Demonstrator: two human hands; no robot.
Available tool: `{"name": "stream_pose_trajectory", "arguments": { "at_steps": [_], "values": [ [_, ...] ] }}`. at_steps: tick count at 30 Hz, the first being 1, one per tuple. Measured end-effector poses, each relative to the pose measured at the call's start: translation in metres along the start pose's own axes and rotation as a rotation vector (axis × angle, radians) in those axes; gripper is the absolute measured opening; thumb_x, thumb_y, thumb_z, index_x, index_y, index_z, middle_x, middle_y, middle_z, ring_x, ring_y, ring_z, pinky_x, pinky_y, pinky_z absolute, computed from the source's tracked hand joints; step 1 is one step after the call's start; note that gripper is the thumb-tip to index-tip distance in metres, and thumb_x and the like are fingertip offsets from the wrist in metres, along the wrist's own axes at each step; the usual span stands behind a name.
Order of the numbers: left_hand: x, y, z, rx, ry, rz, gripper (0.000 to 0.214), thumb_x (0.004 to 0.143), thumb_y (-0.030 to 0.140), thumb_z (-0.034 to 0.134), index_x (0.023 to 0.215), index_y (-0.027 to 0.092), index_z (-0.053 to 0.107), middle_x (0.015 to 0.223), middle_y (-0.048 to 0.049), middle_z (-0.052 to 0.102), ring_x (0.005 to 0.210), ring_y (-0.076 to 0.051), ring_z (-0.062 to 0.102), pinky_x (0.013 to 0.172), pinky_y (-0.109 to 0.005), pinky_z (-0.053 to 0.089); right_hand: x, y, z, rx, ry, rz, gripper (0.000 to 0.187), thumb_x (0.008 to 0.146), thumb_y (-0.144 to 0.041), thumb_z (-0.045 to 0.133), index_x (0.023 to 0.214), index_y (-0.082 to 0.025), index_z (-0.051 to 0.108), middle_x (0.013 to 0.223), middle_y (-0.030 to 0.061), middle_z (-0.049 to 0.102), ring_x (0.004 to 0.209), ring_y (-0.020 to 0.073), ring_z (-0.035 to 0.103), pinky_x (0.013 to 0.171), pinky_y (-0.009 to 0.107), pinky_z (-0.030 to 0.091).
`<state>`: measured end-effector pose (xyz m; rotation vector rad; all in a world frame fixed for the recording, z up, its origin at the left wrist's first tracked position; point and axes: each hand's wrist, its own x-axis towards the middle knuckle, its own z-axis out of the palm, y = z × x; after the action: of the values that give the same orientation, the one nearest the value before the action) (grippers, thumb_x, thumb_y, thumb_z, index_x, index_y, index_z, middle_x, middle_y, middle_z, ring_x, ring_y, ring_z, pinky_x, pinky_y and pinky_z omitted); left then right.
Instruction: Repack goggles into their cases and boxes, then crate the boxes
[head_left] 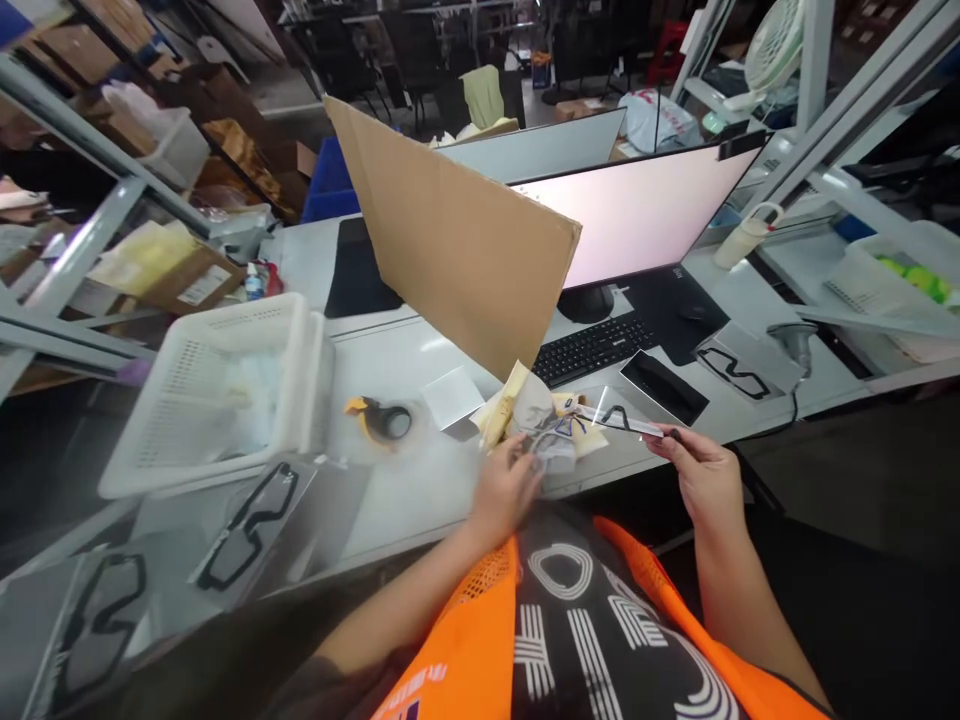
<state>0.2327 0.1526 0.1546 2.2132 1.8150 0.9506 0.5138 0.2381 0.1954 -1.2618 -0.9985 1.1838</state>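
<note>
- White basket point(225, 400): left on the table point(420, 490).
- Left hand point(504, 488): fingers closed on a small clear packet point(553, 447) at the table's near edge.
- Right hand point(701, 472): pinches a clear sleeve point(619, 418) holding a black frame, just beside the packet.

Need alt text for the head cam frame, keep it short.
A person's right hand holds a flat clear packet with a black frame-shaped part, while the left hand rests on crumpled plastic and yellowish paper wrappings at a white desk's edge. Behind stand a brown cardboard sheet, black keyboard, lit monitor and white plastic basket.
</note>
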Motion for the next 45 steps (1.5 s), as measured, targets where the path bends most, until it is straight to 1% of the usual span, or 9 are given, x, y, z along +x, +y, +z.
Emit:
{"name": "stream_pose_trajectory", "arguments": {
  "at_steps": [4, 8, 10, 13, 16, 20, 31, 40, 45],
  "values": [
    [0.015, 0.011, 0.012, -0.107, -0.087, -0.216, 0.047, 0.082, 0.031, 0.075, 0.121, 0.016, 0.056, 0.116, -0.0148, 0.065, 0.106, -0.028, 0.065, 0.088, -0.042, 0.058, -0.013, -0.012, -0.003, -0.068, 0.032, -0.024, 0.025, 0.071, -0.033, 0.088, 0.093, -0.022, 0.082, 0.092, 0.0042, 0.08, 0.08, 0.0196, 0.076, 0.082, 0.036, 0.066],
    [0.035, 0.014, 0.016, -0.17, -0.154, -0.311, 0.01, 0.091, 0.018, 0.06, 0.1, 0.019, 0.062, 0.095, -0.0067, 0.069, 0.086, -0.021, 0.067, 0.077, -0.034, 0.055, -0.031, -0.034, -0.004, -0.158, -0.032, -0.049, 0.022, 0.071, -0.034, 0.087, 0.09, -0.023, 0.083, 0.095, 0.0052, 0.079, 0.081, 0.0208, 0.076, 0.079, 0.034, 0.067],
    [0.041, 0.013, 0.015, -0.163, -0.171, -0.306, 0.007, 0.093, 0.016, 0.057, 0.096, 0.02, 0.062, 0.091, -0.0059, 0.07, 0.084, -0.022, 0.067, 0.076, -0.035, 0.054, -0.043, -0.041, -0.007, -0.223, -0.097, -0.054, 0.02, 0.071, -0.036, 0.086, 0.087, -0.024, 0.083, 0.097, 0.0063, 0.079, 0.085, 0.0227, 0.076, 0.076, 0.033, 0.067],
    [0.043, 0.013, 0.011, -0.113, -0.173, -0.244, 0.016, 0.094, 0.021, 0.059, 0.11, 0.018, 0.06, 0.103, -0.0106, 0.07, 0.094, -0.026, 0.067, 0.081, -0.039, 0.054, -0.064, -0.038, -0.017, -0.362, -0.121, -0.053, 0.021, 0.073, -0.038, 0.083, 0.088, -0.024, 0.084, 0.097, 0.0079, 0.08, 0.089, 0.0241, 0.075, 0.077, 0.033, 0.066],
    [0.039, 0.012, 0.01, -0.021, -0.19, -0.07, 0.025, 0.088, 0.024, 0.068, 0.111, 0.019, 0.06, 0.121, -0.0147, 0.065, 0.103, -0.028, 0.066, 0.082, -0.039, 0.055, -0.087, -0.025, -0.026, -0.382, -0.008, -0.028, 0.023, 0.074, -0.04, 0.083, 0.091, -0.025, 0.083, 0.098, 0.0079, 0.08, 0.086, 0.0234, 0.076, 0.077, 0.034, 0.066],
    [0.033, 0.009, 0.013, -0.002, -0.205, 0.118, 0.011, 0.092, 0.01, 0.057, 0.091, 0.019, 0.063, 0.103, -0.0109, 0.07, 0.093, -0.025, 0.067, 0.074, -0.034, 0.055, -0.111, -0.009, -0.026, -0.356, 0.074, -0.027, 0.021, 0.077, -0.039, 0.081, 0.091, -0.025, 0.083, 0.1, 0.0082, 0.079, 0.089, 0.0238, 0.076, 0.083, 0.037, 0.065],
    [0.061, 0.017, -0.002, -0.377, 0.023, 0.212, 0.016, 0.096, 0.01, 0.049, 0.1, 0.018, 0.063, 0.097, -0.0087, 0.072, 0.094, -0.02, 0.067, 0.085, -0.036, 0.057, -0.122, 0.019, 0.018, -0.446, 0.195, -0.303, 0.014, 0.089, -0.027, 0.07, 0.098, -0.026, 0.081, 0.107, 0.0076, 0.078, 0.099, 0.0245, 0.075, 0.09, 0.041, 0.063],
    [0.078, 0.01, -0.014, -0.406, 0.006, 0.171, 0.014, 0.095, 0.013, 0.053, 0.097, 0.019, 0.066, 0.095, -0.0069, 0.074, 0.091, -0.019, 0.069, 0.08, -0.033, 0.059, -0.101, 0.003, -0.002, -0.664, -0.226, -0.65, 0.035, 0.091, -0.013, 0.062, 0.119, -0.029, 0.075, 0.125, 0.0058, 0.073, 0.106, 0.024, 0.073, 0.091, 0.039, 0.064],
    [0.084, 0.006, -0.02, -0.392, -0.084, 0.336, 0.018, 0.099, 0.017, 0.052, 0.107, 0.018, 0.068, 0.089, -0.0073, 0.075, 0.082, -0.018, 0.069, 0.076, -0.033, 0.058, -0.097, 0.011, 0.009, -0.684, -0.083, -0.638, 0.032, 0.092, -0.015, 0.061, 0.117, -0.028, 0.076, 0.121, 0.0063, 0.074, 0.103, 0.0234, 0.074, 0.091, 0.04, 0.063]
  ]
}}
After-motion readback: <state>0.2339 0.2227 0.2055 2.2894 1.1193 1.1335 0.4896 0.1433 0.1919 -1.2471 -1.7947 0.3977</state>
